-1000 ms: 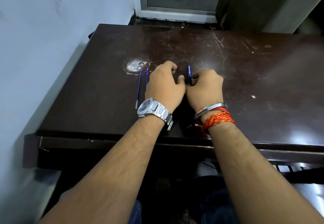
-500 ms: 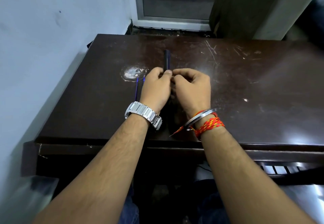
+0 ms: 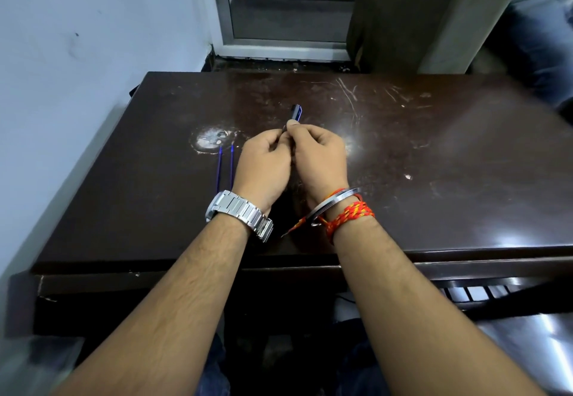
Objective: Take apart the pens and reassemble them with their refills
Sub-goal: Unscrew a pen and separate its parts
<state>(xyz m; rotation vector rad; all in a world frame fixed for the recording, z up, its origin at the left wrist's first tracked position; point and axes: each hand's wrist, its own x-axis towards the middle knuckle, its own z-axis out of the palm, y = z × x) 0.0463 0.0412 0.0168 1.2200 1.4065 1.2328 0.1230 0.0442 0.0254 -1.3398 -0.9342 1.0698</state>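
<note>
A dark pen (image 3: 294, 114) with a blue clip sticks up and away from between my two hands, above the middle of the brown table (image 3: 434, 159). My right hand (image 3: 319, 156) pinches its barrel just below the clip. My left hand (image 3: 263, 166) is closed against the lower part, which my fingers hide. Two thin blue refills (image 3: 225, 164) lie side by side on the table just left of my left hand, pointing away from me.
A white wall (image 3: 77, 54) runs along the table's left side. A worn pale patch (image 3: 212, 139) marks the tabletop beyond the refills. A window frame (image 3: 279, 48) and a curtain (image 3: 418, 17) stand behind the table. The table's front edge lies under my forearms.
Both hands lifted the pen off the table and brought it together in front of me; its clip end now tilts to the right. The refills have not moved.
</note>
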